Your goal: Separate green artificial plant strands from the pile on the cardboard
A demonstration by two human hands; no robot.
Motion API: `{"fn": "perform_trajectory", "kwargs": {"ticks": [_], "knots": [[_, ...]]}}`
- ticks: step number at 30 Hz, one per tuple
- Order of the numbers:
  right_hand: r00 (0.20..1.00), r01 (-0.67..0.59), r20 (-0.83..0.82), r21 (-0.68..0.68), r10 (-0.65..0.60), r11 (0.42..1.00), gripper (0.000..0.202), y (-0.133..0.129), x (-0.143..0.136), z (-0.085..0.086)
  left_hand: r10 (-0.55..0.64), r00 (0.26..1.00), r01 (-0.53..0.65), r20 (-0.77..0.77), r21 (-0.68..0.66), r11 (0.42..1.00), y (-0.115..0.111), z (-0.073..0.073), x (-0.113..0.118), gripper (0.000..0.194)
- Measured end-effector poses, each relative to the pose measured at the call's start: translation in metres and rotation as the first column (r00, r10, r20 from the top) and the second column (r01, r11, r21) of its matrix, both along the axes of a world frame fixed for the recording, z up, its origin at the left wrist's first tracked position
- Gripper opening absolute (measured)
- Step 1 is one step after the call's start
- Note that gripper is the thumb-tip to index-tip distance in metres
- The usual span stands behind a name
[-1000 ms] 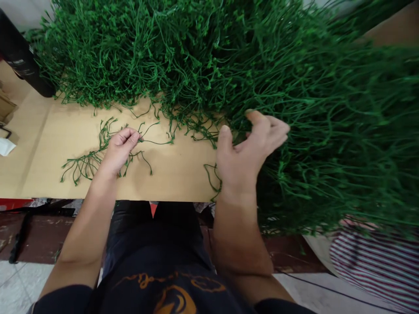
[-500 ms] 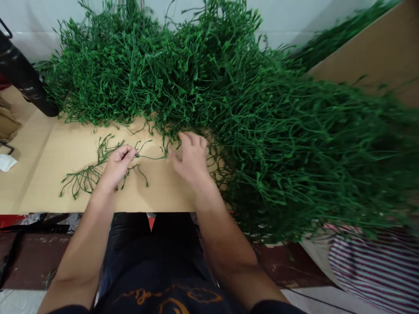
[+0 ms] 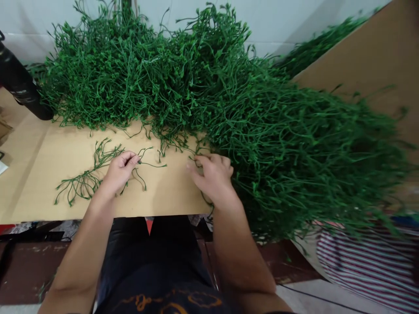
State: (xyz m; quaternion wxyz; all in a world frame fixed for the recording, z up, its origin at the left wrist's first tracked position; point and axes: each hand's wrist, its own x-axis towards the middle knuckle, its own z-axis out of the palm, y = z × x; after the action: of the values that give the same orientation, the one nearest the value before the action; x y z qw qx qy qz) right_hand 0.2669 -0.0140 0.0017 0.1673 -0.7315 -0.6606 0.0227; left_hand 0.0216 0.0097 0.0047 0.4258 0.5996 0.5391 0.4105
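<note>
My left hand point(image 3: 121, 171) is pinched shut on a thin green stem bunch point(image 3: 144, 163), whose ends fan out to the right of the fingertips. A branched green sprig point(image 3: 87, 176) lies beside and behind this hand on the cardboard-covered table point(image 3: 173, 192). Farther right, my right hand point(image 3: 212, 176) is open, thumb and fingers apart, at the edge of the large heap of green stems point(image 3: 268, 131). Some stems lie by its fingertips; none is plainly held.
A black bottle point(image 3: 22, 85) leans at the back left. Behind the heap on the right stands a cardboard sheet point(image 3: 366, 48). Striped cloth point(image 3: 363, 266) shows at the lower right. The heap runs along the white wall point(image 3: 275, 22).
My right hand has moved right, away from my left hand and towards the heap. The left hand keeps its pinch on the stems. The view has shifted slightly.
</note>
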Motion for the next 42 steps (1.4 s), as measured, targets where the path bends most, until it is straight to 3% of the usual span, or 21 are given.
{"fn": "perform_trajectory", "kwargs": {"ticks": [4, 6, 10, 12, 16, 22, 26, 30, 35, 40, 42], "knots": [[0.999, -0.016, -0.047, 0.156, 0.024, 0.988, 0.03, 0.013, -0.025, 0.014, 0.004, 1.0, -0.004, -0.015, -0.005, 1.0, -0.001, 0.002, 0.0, 0.019], [0.995, -0.058, -0.069, 0.115, 0.066, 0.992, 0.035, 0.027, -0.039, 0.018, 0.014, 1.0, -0.014, -0.021, -0.01, 1.0, -0.001, 0.003, 0.001, 0.018], [0.996, -0.076, -0.056, -0.112, 0.07, 0.991, 0.056, 0.059, -0.065, 0.013, 0.025, 1.0, -0.025, -0.017, -0.013, 1.0, 0.0, 0.0, 0.001, 0.018], [0.996, -0.084, -0.021, -0.175, 0.082, 0.981, 0.055, 0.071, -0.075, 0.01, 0.01, 1.0, -0.01, -0.023, -0.004, 1.0, 0.001, -0.003, 0.0, 0.019], [0.982, -0.191, -0.021, -0.17, 0.19, 0.967, 0.049, 0.09, -0.094, 0.011, -0.016, 0.998, 0.016, -0.053, 0.013, 1.0, 0.002, -0.007, -0.001, 0.021], [0.939, -0.335, -0.142, -0.174, 0.314, 0.926, 0.06, 0.124, -0.121, 0.007, 0.001, 0.997, -0.001, -0.073, -0.002, 1.0, 0.0, -0.001, 0.001, 0.022], [0.921, -0.376, -0.173, -0.159, 0.349, 0.913, 0.065, 0.151, -0.134, -0.002, 0.001, 0.994, 0.001, -0.105, 0.013, 1.0, 0.001, 0.003, 0.003, 0.021], [0.916, -0.386, -0.19, -0.181, 0.353, 0.905, 0.057, 0.173, -0.137, -0.001, 0.006, 0.994, -0.005, -0.106, 0.013, 1.0, 0.003, 0.003, 0.004, 0.022], [0.912, -0.404, -0.166, -0.21, 0.375, 0.89, 0.054, 0.168, -0.136, 0.011, -0.015, 0.988, 0.02, -0.156, 0.028, 0.999, 0.009, -0.002, 0.001, 0.021], [0.899, -0.437, -0.138, -0.286, 0.415, 0.853, 0.043, 0.124, -0.127, 0.041, -0.019, 0.958, 0.024, -0.287, 0.014, 1.0, 0.013, -0.01, -0.003, 0.023], [0.925, -0.377, -0.122, -0.193, 0.359, 0.906, 0.043, 0.106, -0.116, 0.055, -0.038, 0.955, 0.045, -0.295, 0.017, 0.999, 0.012, -0.011, -0.003, 0.025]]}}
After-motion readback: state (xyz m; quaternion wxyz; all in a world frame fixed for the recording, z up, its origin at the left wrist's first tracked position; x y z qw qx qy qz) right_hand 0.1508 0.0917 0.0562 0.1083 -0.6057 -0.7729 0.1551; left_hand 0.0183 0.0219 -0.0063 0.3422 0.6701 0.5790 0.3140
